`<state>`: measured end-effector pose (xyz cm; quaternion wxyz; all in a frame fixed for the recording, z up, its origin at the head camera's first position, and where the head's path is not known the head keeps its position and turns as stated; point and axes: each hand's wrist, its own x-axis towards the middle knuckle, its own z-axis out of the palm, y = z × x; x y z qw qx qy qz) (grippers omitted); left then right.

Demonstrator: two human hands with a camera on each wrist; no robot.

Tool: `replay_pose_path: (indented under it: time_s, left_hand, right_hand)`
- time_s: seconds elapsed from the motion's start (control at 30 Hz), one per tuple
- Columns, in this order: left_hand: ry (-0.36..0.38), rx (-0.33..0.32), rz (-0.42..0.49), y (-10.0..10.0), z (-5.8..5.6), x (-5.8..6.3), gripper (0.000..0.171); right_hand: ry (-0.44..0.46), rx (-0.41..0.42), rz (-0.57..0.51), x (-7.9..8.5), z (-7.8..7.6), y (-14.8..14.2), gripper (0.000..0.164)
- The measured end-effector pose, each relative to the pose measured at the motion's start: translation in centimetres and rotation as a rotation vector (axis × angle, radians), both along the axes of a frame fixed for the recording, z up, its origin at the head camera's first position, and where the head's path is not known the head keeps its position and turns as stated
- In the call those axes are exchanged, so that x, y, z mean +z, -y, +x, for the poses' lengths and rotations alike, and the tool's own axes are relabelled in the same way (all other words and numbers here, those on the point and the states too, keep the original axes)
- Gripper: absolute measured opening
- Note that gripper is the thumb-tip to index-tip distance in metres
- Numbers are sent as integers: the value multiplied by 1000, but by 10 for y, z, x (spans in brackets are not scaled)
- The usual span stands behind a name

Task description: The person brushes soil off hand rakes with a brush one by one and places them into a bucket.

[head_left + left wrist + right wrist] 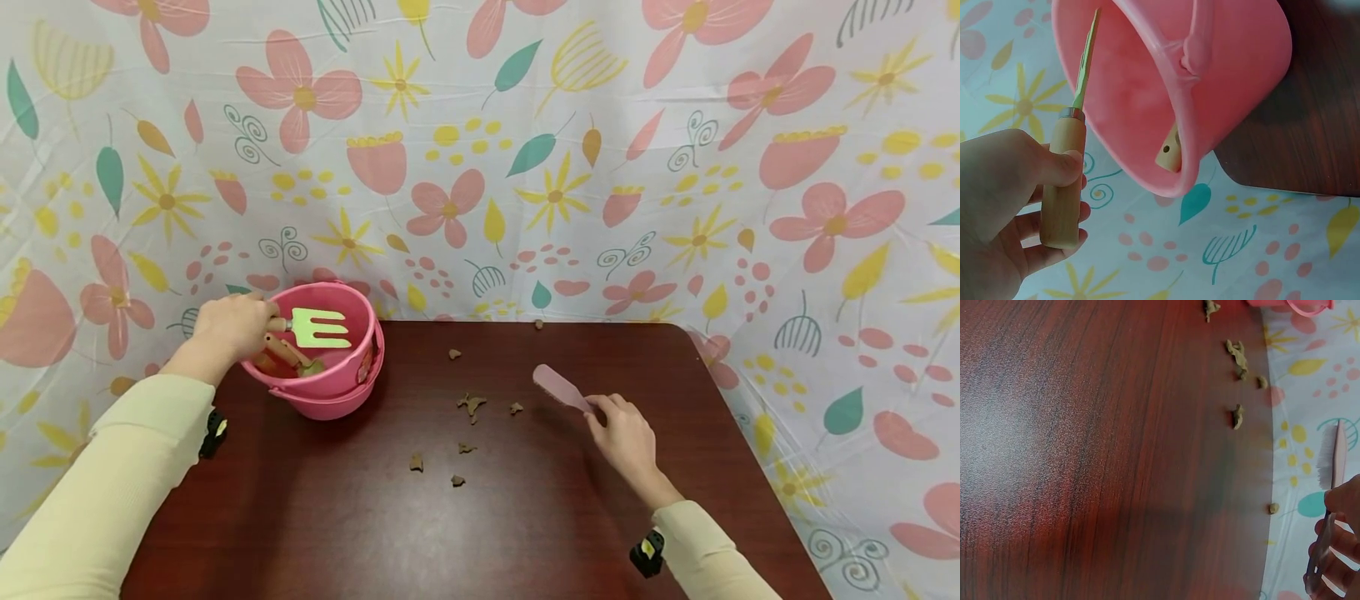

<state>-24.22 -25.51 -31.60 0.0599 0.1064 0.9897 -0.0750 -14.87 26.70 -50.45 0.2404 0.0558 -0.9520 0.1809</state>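
My left hand (232,325) grips the wooden handle of a small garden fork (306,327) with light green tines, held over the mouth of a pink bucket (343,377). In the left wrist view, thumb and fingers wrap that handle (1061,187) and the tines appear edge-on. Another wooden-handled tool (287,352) lies inside the bucket, mostly hidden by its wall in the left wrist view. My right hand (624,437) holds a pink brush (558,385) by its handle, raised over the table. Its white bristles (1326,459) show in the right wrist view.
Several brown crumbs (472,405) lie scattered over the middle of the dark wooden table (360,517), one near the back edge. A second pink rim (337,407) shows beneath the bucket. A flowered curtain (450,125) hangs behind and along the sides.
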Motion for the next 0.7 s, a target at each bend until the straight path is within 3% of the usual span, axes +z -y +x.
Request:
replay_pose_path:
  time_s: [0.5, 0.7]
  left_hand:
    - [7, -60, -14, -4, 0, -20, 18]
    - [20, -55, -17, -9, 1, -24, 22]
  right_hand:
    - [23, 16, 11, 0, 2, 2, 24]
    - [14, 14, 10, 1, 2, 1, 24]
